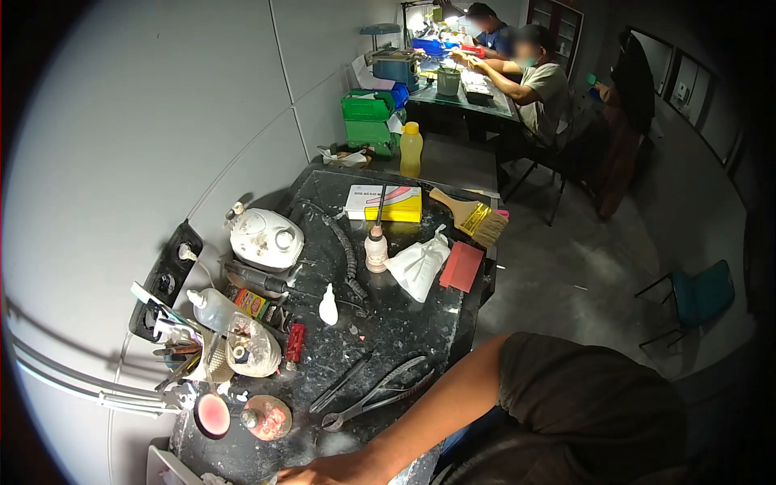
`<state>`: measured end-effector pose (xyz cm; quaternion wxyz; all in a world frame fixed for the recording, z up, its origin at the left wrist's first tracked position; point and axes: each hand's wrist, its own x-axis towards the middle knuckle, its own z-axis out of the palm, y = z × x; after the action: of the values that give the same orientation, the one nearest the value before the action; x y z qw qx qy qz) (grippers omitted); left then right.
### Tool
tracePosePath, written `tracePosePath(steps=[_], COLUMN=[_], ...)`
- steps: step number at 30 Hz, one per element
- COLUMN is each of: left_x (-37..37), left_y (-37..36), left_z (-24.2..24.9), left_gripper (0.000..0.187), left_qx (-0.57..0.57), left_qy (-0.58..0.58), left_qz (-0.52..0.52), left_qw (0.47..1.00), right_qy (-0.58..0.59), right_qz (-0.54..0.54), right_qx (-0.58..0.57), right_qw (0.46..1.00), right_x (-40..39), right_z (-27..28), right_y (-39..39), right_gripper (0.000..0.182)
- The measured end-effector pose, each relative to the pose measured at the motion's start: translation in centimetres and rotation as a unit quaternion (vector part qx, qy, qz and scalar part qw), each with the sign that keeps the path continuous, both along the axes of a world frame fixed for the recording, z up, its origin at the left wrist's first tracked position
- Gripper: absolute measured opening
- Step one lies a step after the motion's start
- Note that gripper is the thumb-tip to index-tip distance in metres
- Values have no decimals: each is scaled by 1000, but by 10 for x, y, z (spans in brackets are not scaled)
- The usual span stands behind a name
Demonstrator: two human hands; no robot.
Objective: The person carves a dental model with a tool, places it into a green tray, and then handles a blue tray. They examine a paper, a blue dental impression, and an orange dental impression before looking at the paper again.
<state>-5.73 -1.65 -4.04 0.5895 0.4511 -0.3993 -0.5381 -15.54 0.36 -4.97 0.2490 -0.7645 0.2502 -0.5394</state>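
My right arm reaches in from the right across the black worktable. My right hand (335, 469) is low at the bottom edge, where its fingers are cut off by the frame, so what it holds, if anything, is hidden. My left hand is out of view. Just above my right forearm lie large metal pliers (352, 416) with their handles spread. Beside them rests a pair of dark tweezers (340, 383). Left of my hand are a rounded glass container (268, 418) with pink material and a round cup (213, 415) with a pink inside.
Around the table (323, 182) are a small white bottle (327, 307), a tied white bag (420, 267), a brush (473, 218), a yellow-white box (384, 204), a white machine (267, 238) and a red object (295, 346). Two people (537, 89) work at a far bench. A chair (702, 297) stands right.
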Motion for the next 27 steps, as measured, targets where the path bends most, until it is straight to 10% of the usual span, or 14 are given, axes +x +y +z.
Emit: tracePosePath(steps=[27], left_x=[-1], left_y=[4], left_z=[-1], left_gripper=[56], left_qx=[1], left_qy=[8], left_qz=[-1], left_qw=[1000], right_qy=[-11], right_qz=[-21], right_qx=[5], right_qw=[1000], right_x=[-2], right_z=[5], right_y=[2], right_gripper=[24])
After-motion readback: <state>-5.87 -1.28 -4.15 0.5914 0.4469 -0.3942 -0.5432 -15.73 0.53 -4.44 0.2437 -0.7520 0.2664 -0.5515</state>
